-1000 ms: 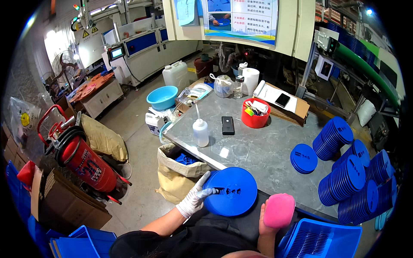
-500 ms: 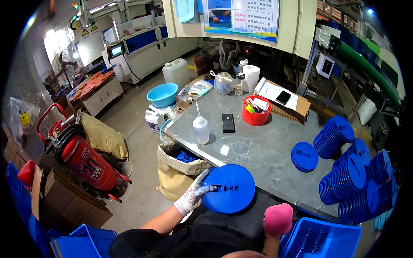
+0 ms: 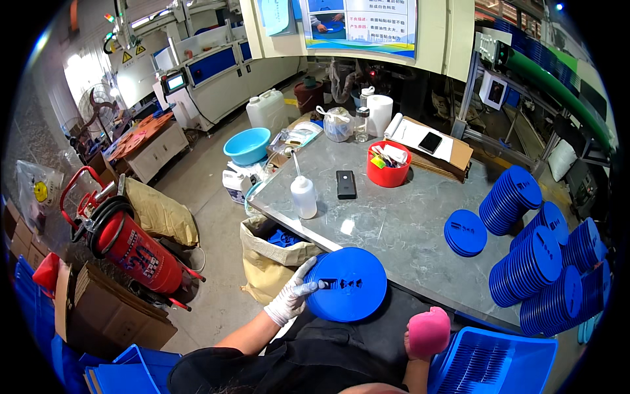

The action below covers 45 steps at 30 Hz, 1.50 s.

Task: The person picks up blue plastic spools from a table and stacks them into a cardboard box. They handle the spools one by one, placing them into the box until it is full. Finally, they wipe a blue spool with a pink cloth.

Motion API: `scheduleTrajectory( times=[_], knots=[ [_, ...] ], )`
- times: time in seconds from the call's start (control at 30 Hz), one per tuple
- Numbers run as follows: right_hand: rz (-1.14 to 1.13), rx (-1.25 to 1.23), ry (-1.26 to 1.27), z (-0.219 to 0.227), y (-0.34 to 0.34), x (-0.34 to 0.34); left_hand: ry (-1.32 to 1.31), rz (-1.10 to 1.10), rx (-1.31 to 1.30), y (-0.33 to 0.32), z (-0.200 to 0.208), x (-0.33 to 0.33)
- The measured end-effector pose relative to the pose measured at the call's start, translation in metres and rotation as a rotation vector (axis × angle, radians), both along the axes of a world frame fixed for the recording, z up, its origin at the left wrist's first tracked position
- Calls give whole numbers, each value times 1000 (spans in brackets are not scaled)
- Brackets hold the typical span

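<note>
My left hand [image 3: 293,297], in a white glove, grips the left edge of a round blue plastic disc [image 3: 348,284] held flat at the near edge of the grey table [image 3: 394,223]. One finger reaches into the slot at the disc's middle. My right hand [image 3: 428,332], in a pink glove, is closed and hangs low, just left of a blue crate [image 3: 489,361]. It is apart from the disc, and I cannot make out anything in it.
Stacks of blue discs [image 3: 535,262] lean at the table's right; a short flat pile [image 3: 465,232] lies nearer the middle. A squeeze bottle [image 3: 303,195], black phone [image 3: 346,184] and red tub [image 3: 388,163] stand behind. A sack [image 3: 272,259] and red extinguisher [image 3: 134,253] sit on the floor to the left.
My right hand has dropped away from the disc's right side, down toward the blue crate. The disc has shifted slightly toward me, still in my left hand.
</note>
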State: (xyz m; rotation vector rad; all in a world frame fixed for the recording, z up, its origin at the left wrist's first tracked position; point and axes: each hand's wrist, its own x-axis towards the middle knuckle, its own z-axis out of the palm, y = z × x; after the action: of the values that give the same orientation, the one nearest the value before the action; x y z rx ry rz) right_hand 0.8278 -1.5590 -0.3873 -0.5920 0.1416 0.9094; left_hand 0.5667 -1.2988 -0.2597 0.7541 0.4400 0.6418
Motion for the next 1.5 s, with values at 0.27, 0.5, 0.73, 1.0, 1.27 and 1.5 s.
scheduleTrajectory(
  times=[0.27, 0.5, 0.73, 1.0, 1.27, 1.5],
  knots=[
    [0, 6, -126, 6, -2, -3, -50, 7, -63, 1, -2, 0],
    [-25, 6, -155, -12, -3, 5, -77, 13, -88, 2, -7, -3],
    [-103, 102, -124, 37, 23, -7, -68, 54, -85, -5, -7, -3],
    [-250, -600, -1148, 93, 51, -45, -59, 55, -52, -8, -7, -6],
    [-124, 99, -568, 101, 71, -17, -81, 75, -102, -10, -1, -7],
    [-206, 60, -691, 106, 100, -28, -89, 83, -89, -13, -6, -12]
  ],
)
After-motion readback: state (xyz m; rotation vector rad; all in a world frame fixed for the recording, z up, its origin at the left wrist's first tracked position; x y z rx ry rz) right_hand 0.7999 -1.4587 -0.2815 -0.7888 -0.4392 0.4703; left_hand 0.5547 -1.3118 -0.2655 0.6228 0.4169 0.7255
